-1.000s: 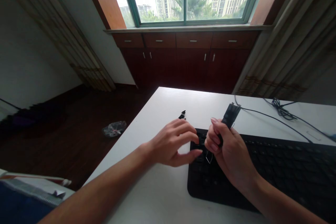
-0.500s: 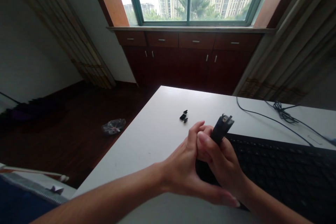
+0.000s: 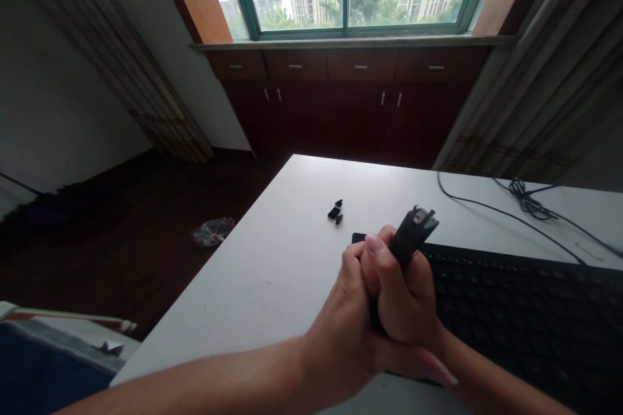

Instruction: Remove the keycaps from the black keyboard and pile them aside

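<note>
My right hand is closed round a black stick-shaped handheld device, its thumb along the side. The device tilts up and away; its far end is open and shows metal prongs. Its lower part is hidden in the hands. My left hand wraps round the right fist from the left, fingers curled, with its thumb stretched out below. Several small black parts lie on the white table, beyond and left of the hands. Under and beside the right hand is a black keyboard.
A thin black cable and a cable bundle lie at the table's back right, near a small bent wire. Left of the table edge, a clear plastic bag lies on the dark floor. Cabinets stand under the window.
The fingers of my left hand have closed more tightly round the right hand. The device stays in my right hand, slightly further right in view. The camera view has shifted a little.
</note>
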{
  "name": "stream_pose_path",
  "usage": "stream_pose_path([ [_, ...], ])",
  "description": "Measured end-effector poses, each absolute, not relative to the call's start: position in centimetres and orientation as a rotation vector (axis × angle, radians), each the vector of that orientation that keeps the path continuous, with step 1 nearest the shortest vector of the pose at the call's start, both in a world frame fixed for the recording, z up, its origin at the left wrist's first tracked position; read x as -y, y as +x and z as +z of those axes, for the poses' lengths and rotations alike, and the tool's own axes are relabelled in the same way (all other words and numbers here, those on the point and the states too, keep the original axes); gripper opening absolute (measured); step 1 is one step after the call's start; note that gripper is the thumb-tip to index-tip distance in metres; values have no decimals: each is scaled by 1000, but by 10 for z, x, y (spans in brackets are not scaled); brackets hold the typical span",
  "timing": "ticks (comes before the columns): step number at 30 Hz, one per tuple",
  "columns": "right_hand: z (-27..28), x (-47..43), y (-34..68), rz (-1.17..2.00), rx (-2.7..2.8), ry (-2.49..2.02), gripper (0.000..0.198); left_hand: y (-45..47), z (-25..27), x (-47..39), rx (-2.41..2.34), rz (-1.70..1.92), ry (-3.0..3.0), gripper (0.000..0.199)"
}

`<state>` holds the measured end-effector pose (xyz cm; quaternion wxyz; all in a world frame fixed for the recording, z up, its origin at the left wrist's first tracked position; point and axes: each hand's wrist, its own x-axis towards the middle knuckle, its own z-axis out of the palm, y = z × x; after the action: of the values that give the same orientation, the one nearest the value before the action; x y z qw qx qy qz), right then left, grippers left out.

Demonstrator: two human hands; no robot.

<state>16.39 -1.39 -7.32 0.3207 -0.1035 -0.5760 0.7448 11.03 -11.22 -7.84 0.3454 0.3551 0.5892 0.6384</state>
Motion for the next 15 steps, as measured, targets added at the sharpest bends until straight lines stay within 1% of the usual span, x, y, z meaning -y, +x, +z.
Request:
stream_pose_path([
  [5, -66, 14, 166, 1978, 1513, -287, 43, 109, -86, 111, -1578, 1590, 1050, 126],
  [10, -65, 11, 160, 2031, 1360, -304, 42, 96, -89, 110, -1596, 1571, 1193, 123],
  [12, -64, 6, 156, 2068, 1198, -340, 40, 80, -86, 109, -1651, 1493, 1390, 115],
  [15, -59, -5, 154, 2100, 1006, -421, 37, 52, -79, 108, -1752, 1269, 1784, 84],
])
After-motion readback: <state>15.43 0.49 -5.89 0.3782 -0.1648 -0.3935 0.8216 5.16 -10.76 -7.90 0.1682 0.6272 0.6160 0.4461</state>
